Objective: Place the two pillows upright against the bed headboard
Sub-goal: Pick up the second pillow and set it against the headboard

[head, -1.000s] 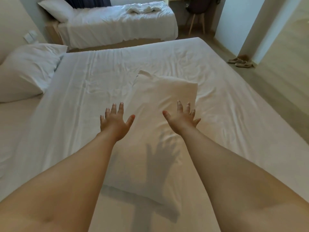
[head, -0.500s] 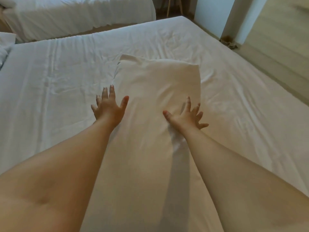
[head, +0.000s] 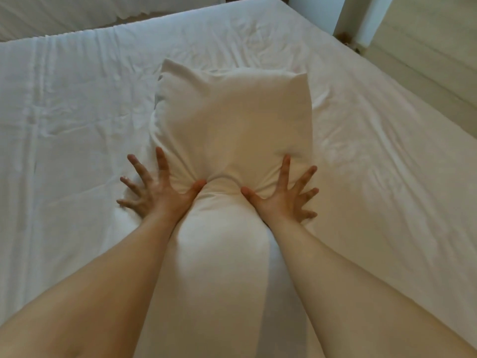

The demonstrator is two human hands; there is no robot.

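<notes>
One white pillow (head: pixel 232 120) lies flat, lengthwise, in the middle of the white bed sheet (head: pixel 77 112). My left hand (head: pixel 157 195) presses against its left side and my right hand (head: pixel 281 200) against its right side. Both have their fingers spread wide. The thumbs dig into the top of the pillow, and the fabric bunches into a narrow waist between them. Neither hand's fingers are curled around the pillow. The other pillow and the headboard are out of view.
A second bed with white covers (head: pixel 77 11) stands beyond the far edge, with a narrow gap between. A white wall corner (head: pixel 361 16) and pale floor (head: pixel 426 47) lie at the upper right, past the bed's right edge.
Both hands came down from hovering over the pillow onto its two sides and pushed inward, creasing its middle. The view dropped lower and closer; the pillow at the far left left the frame.
</notes>
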